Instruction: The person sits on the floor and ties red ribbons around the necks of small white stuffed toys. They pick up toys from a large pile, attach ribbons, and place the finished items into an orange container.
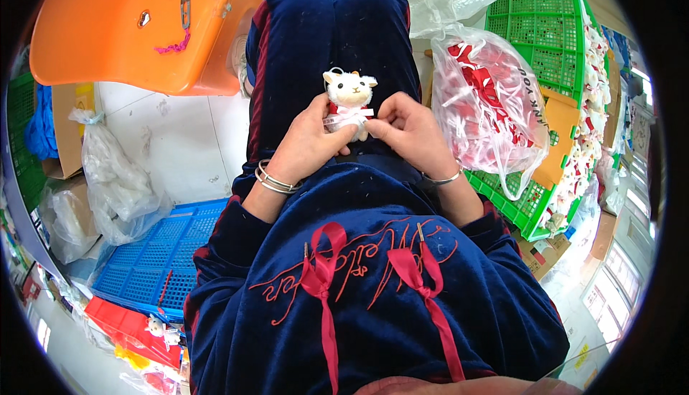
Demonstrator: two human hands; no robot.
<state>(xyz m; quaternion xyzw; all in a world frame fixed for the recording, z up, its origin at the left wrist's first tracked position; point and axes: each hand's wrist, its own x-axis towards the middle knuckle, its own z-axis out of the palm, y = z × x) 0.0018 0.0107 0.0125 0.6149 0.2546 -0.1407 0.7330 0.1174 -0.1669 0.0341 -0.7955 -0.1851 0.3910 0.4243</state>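
A small white plush lamb (351, 90) with a red vest sits upright over my lap, facing up at me. A pale pink ribbon (349, 117) with print on it crosses its chest. My left hand (310, 138) is closed round the toy's left side and lower body, thumb across the front. At the other side, the fingers of my right hand (410, 125) are pinched together at the ribbon's end, thumb against the toy. The fingertips partly hide that end.
An orange plastic chair (115, 43) at the left bears thread snips (186, 11) and pink cord. Right of my knees, a plastic bag (459, 136) of red and pale ribbons leans on green crates (535, 29) with more plush toys. A blue crate (151, 251) lies left.
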